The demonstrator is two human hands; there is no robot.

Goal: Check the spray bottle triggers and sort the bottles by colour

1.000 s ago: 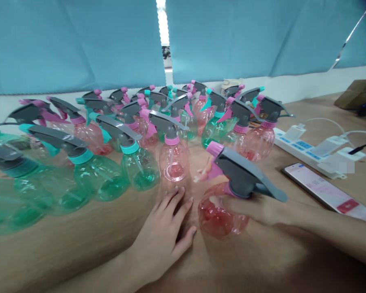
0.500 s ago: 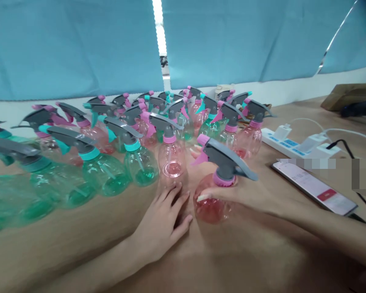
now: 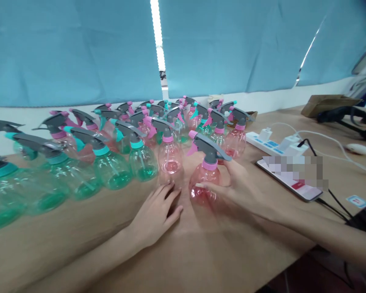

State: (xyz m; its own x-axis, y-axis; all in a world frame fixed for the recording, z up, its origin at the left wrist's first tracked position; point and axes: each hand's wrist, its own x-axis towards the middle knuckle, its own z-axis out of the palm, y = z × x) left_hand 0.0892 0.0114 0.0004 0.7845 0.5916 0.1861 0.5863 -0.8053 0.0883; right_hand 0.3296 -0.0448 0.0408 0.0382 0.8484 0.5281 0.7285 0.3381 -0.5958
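Note:
My right hand (image 3: pixel 236 185) is wrapped around the lower body of a clear pink spray bottle (image 3: pixel 204 179). This bottle stands upright on the table, with a grey trigger head and a pink nozzle pointing left. My left hand (image 3: pixel 155 211) lies on the table with its fingers apart, its fingertips by the base of another pink spray bottle (image 3: pixel 171 156). Left of that one, a row of green spray bottles (image 3: pixel 112 173) with turquoise collars runs toward the left edge. Behind stand several more pink and green spray bottles, partly hiding one another.
On the right lie a phone (image 3: pixel 288 179) and a white power strip (image 3: pixel 262 144) with chargers and cables. Farther back are a cardboard piece (image 3: pixel 329 105) and a black strapped device (image 3: pixel 347 116). A blue curtain (image 3: pixel 207 49) hangs behind the wooden table (image 3: pixel 201 248).
My right hand has moved the pink spray bottle a little farther away, closer to the other bottles. My left hand stays on the table. The view has turned slightly right.

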